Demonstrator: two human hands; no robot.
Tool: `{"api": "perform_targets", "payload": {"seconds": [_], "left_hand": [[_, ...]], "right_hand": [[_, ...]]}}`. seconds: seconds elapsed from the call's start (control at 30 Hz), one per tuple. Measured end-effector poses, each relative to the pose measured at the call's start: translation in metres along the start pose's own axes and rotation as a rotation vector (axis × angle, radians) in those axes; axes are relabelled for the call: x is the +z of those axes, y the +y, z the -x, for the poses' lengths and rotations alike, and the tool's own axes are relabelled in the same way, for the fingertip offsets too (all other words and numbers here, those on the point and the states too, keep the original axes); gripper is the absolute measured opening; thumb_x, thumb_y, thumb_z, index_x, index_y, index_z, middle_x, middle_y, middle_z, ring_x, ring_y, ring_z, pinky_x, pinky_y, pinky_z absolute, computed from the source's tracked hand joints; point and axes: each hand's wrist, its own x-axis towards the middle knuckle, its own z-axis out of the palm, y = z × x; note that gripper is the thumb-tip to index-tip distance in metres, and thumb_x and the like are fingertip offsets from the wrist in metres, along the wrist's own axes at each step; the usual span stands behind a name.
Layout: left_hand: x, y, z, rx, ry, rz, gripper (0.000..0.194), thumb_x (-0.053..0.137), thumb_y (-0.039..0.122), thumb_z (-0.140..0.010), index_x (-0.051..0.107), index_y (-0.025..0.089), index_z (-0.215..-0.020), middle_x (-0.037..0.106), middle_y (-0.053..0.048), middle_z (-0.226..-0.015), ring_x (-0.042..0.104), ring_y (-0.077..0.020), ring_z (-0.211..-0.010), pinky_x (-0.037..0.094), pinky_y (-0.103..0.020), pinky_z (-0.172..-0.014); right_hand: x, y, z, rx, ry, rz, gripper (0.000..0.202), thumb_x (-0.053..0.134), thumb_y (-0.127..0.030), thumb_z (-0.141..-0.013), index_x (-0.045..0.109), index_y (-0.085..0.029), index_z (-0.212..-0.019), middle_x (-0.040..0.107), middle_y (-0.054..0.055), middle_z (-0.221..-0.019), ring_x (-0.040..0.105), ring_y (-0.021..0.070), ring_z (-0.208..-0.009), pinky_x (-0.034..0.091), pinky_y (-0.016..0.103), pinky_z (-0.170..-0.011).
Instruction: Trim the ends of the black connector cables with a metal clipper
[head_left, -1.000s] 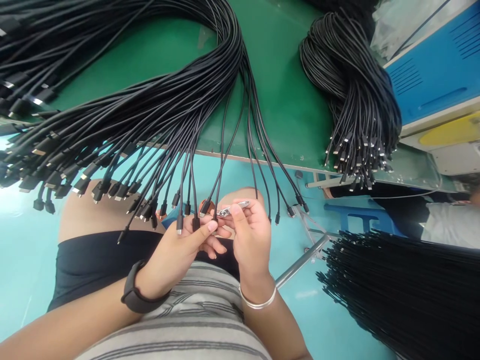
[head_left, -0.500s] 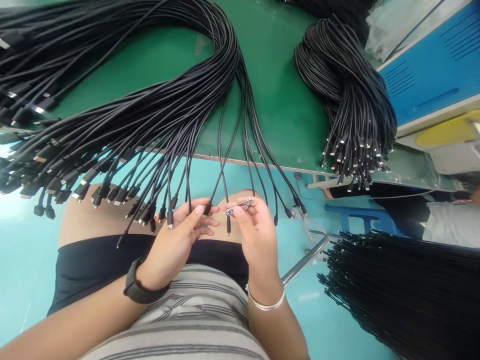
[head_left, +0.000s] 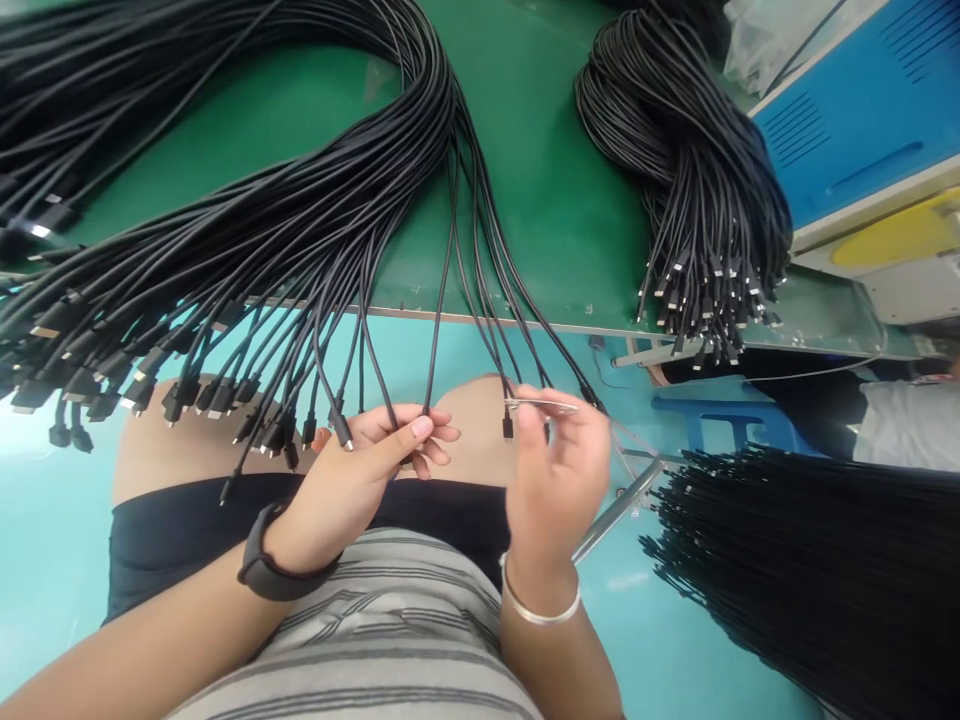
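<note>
Black cables (head_left: 322, 170) with plugs at their ends hang over the table's front edge in a thick bundle. My left hand (head_left: 382, 440) pinches one cable (head_left: 433, 365) near its end between thumb and fingers; the plug there is mostly hidden. Another cable passes down behind its fingers. To the right, my right hand (head_left: 561, 455) is closed on silver nail clippers (head_left: 547, 406), held level between thumb and forefinger. A hanging plug (head_left: 508, 428) is just left of that hand, and more cable ends are partly behind it.
The green table (head_left: 525, 200) carries a second cable bundle (head_left: 682, 170) at right, beside a blue machine (head_left: 862, 110). A dark mass of cables (head_left: 810, 570) fills the lower right. A metal bar (head_left: 619, 510) and blue stool (head_left: 705, 425) are under the table's right side.
My right hand has moved right with the nail clippers, away from my left hand. The left thumb and fingers have closed on a cable. The view has shifted slightly.
</note>
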Motion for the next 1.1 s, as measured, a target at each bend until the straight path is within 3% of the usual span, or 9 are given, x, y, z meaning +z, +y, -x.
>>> {"api": "perform_targets", "payload": {"seconds": [0.1, 0.17, 0.47, 0.93, 1.1], "left_hand": [[0.001, 0.002, 0.000, 0.051, -0.017, -0.029, 0.021, 0.079, 0.035, -0.081, 0.079, 0.017, -0.090, 0.074, -0.007, -0.078, 0.064, -0.0150, -0.065, 0.051, -0.022, -0.060], [0.001, 0.003, -0.001, 0.055, -0.010, -0.036, 0.021, 0.080, 0.034, -0.079, 0.079, 0.016, -0.089, 0.073, -0.007, -0.075, 0.062, -0.0145, -0.061, 0.050, -0.022, -0.056], [-0.001, 0.001, -0.001, 0.059, 0.031, -0.072, 0.022, 0.081, 0.033, -0.078, 0.079, 0.014, -0.090, 0.070, -0.006, -0.067, 0.059, -0.0144, -0.059, 0.049, -0.022, -0.056], [-0.002, 0.002, -0.001, 0.052, 0.039, -0.110, 0.026, 0.081, 0.038, -0.077, 0.076, 0.014, -0.084, 0.069, -0.006, -0.067, 0.058, -0.0142, -0.057, 0.048, -0.023, -0.054], [-0.004, 0.002, -0.001, 0.038, -0.034, -0.058, 0.022, 0.077, 0.035, -0.083, 0.076, 0.014, -0.087, 0.068, -0.005, -0.069, 0.057, -0.0114, -0.057, 0.049, -0.020, -0.054]], "right_hand": [[0.014, -0.004, 0.011, 0.265, -0.305, -0.410, 0.013, 0.069, -0.032, -0.088, 0.063, -0.023, -0.095, 0.076, 0.005, -0.096, 0.074, 0.0199, -0.089, 0.058, 0.038, -0.085], [0.020, -0.003, 0.013, 0.380, -0.389, -0.550, 0.012, 0.067, -0.033, -0.090, 0.062, -0.023, -0.094, 0.076, 0.003, -0.093, 0.075, 0.0200, -0.087, 0.061, 0.037, -0.080], [0.026, 0.000, 0.012, 0.406, -0.411, -0.566, 0.011, 0.069, -0.029, -0.089, 0.062, -0.023, -0.095, 0.074, 0.001, -0.089, 0.075, 0.0189, -0.090, 0.062, 0.034, -0.080], [0.032, 0.002, 0.012, 0.416, -0.364, -0.468, 0.022, 0.072, -0.037, -0.086, 0.062, -0.019, -0.093, 0.076, 0.004, -0.085, 0.074, 0.0179, -0.081, 0.062, 0.033, -0.076], [0.034, 0.005, 0.013, 0.452, -0.339, -0.552, 0.024, 0.072, -0.039, -0.087, 0.060, -0.020, -0.092, 0.074, 0.002, -0.083, 0.076, 0.0180, -0.078, 0.063, 0.032, -0.072]]}}
